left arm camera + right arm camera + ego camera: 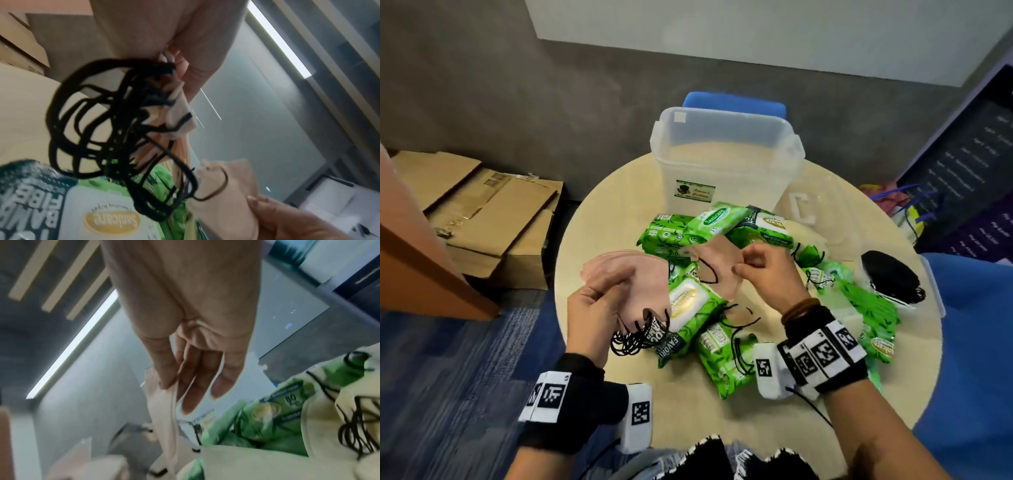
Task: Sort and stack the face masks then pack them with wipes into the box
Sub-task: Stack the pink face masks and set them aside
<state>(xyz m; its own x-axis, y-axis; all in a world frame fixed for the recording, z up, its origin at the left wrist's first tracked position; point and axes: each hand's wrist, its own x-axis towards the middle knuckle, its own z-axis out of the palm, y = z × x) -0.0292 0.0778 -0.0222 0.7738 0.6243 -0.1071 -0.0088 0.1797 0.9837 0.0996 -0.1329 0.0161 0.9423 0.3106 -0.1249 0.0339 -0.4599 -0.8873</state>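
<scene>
My left hand (599,301) grips a stack of pink face masks (633,274) above the table's left side; their black ear loops (107,129) dangle in a bunch below the hand. My right hand (763,267) pinches a single pink mask (719,270) by its edge between thumb and forefinger (164,379), held just right of the stack. Several green wipe packs (688,308) lie heaped under both hands. A pile of black masks (890,274) rests at the table's right. The clear plastic box (726,154) stands open at the far side.
The round beige table (599,219) carries a clear lid (804,205) right of the box. A blue chair (736,102) stands behind the box, another blue seat (976,342) at the right. Cardboard boxes (493,212) lie on the floor to the left.
</scene>
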